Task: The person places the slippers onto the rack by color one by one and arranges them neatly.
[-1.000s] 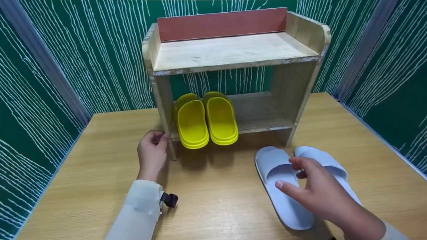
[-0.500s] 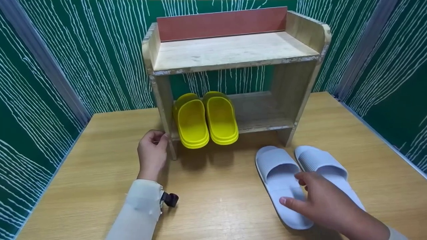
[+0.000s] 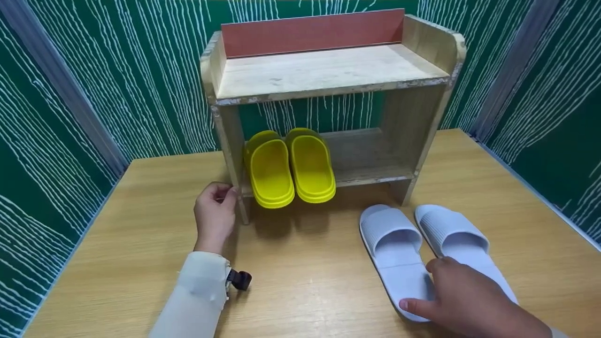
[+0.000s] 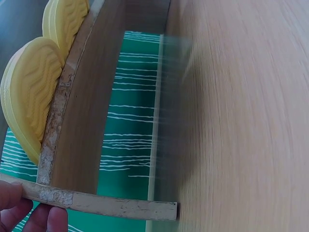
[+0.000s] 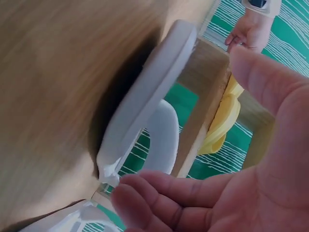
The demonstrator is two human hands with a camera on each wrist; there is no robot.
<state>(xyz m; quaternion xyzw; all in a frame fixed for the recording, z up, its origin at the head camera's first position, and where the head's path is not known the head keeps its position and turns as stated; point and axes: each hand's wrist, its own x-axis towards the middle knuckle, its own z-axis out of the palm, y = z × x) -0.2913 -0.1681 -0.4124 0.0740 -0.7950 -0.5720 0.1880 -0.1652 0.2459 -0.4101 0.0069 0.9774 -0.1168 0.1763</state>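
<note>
Yellow shoes [image 3: 272,171], bluish-white slippers [image 3: 399,274] with ribbed straps [image 3: 453,230], pale-brown rack [image 3: 333,70], red-brown backboard [image 3: 312,34], green white-streaked walls [image 3: 155,89]

Head view looks down; close wrist views share the shelf [image 3: 328,70].

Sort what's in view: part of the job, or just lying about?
Likely in the job:
wooden rack, gripped by left hand
pale slippers, right hand at one heel
yellow slippers, on the rack

Likely just surroundings:
table
green walls
black wrist device
</note>
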